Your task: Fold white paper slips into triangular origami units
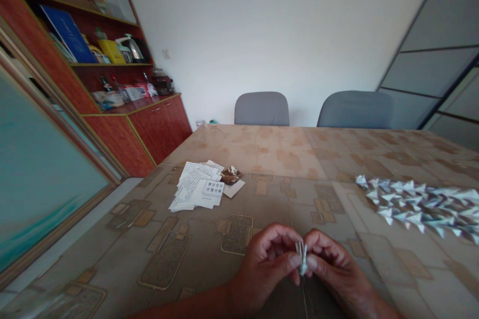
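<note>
Between my hands, above the near part of the table, is a small folded paper piece (303, 260) with thin upright layers at its top. My left hand (270, 261) pinches it from the left, thumb and fingertips pressed to its side. My right hand (330, 258) grips the same piece from the right, thumb against its lower part. Fingers hide much of the piece. Ahead and to the left lies a loose stack of printed paper slips (196, 187). Off to the right, many pointed folded paper pieces (422, 204) lie in rows.
A patterned cloth (239, 234) covers the table. A brown and white crumpled item (232, 175) lies beside the slips. Beyond the far edge stand two grey chairs (261, 108). At the left is a reddish shelf cabinet (149, 124) with bottles, a kettle and boxes.
</note>
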{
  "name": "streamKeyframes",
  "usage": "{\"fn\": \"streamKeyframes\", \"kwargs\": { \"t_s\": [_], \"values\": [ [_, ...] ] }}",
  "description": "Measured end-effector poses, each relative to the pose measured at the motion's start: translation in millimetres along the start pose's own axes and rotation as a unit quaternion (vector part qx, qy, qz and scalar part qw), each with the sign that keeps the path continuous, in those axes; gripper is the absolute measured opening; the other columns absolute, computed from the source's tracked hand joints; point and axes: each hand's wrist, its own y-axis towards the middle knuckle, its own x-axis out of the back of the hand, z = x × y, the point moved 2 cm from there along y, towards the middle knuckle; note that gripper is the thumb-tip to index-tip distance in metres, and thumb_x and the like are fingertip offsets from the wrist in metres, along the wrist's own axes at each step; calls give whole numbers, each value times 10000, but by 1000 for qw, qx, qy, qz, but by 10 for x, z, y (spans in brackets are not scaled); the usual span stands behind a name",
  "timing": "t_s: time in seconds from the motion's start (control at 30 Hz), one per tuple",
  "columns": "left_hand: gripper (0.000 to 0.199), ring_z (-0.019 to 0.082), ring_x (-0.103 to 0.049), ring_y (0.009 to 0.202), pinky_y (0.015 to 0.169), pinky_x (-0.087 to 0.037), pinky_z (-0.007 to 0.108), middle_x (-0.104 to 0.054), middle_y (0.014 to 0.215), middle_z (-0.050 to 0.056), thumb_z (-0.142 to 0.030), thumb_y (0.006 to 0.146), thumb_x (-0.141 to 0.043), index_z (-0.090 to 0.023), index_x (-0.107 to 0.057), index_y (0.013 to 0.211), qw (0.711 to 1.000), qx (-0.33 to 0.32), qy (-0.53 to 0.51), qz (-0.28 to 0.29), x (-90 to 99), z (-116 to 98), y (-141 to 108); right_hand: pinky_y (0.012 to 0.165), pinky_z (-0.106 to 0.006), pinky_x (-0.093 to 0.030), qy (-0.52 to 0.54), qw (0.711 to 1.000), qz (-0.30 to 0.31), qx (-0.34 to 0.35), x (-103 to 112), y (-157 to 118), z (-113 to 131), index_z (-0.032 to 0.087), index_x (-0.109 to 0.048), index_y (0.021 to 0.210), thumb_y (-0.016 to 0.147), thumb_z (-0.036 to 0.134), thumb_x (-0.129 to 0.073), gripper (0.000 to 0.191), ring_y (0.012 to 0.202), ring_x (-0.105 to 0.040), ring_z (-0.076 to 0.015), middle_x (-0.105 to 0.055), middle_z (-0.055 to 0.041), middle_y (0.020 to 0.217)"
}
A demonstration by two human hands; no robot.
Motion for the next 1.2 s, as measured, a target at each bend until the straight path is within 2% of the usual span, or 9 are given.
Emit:
{"fn": "streamKeyframes", "kwargs": {
  "t_s": [0.33, 0.6, 0.87, 1.03, 1.2],
  "values": [
    [181, 113, -628, 658, 545, -492, 180, -637, 778, 39, -256, 845, -688, -148, -674, 989, 1000, -22, -9, 15, 25, 77, -5, 642, -240, -413, 12, 1000, 0, 4, -20, 2, 1, 194, -625, 812, 848, 387, -690, 206, 653, -634, -132, -663, 19, 678],
    [208, 109, -606, 641, 538, -479, 178, -641, 738, 42, -292, 841, -691, -139, -684, 981, 1000, -14, -14, 10, 25, 85, -8, 625, -239, -409, 24, 1000, -6, 4, -50, 11, 8, 185, -609, 790, 826, 397, -709, 237, 611, -606, -122, -656, 17, 671],
    [234, 115, -602, 637, 536, -470, 191, -631, 744, 40, -311, 813, -717, -139, -678, 967, 1000, 7, -12, -6, 17, 85, -15, 633, -242, -416, 14, 1000, -10, -5, -56, 17, 24, 189, -612, 789, 824, 417, -705, 249, 618, -594, -124, -643, 19, 654],
    [226, 77, -569, 570, 547, -457, 189, -624, 741, 26, -286, 789, -743, -129, -648, 921, 1000, 12, 6, -21, 23, 73, -33, 625, -242, -423, -3, 999, -27, -18, -34, 7, 11, 195, -600, 775, 810, 430, -715, 264, 615, -602, -130, -656, 19, 659],
    [248, 78, -563, 578, 551, -457, 195, -605, 744, 15, -290, 771, -756, -129, -610, 891, 999, 15, 13, -38, 24, 46, -28, 648, -243, -428, -21, 1000, -12, 1, -29, 17, 25, 198, -610, 803, 840, 390, -693, 212, 647, -610, -132, -666, 16, 678]
  ]
}}
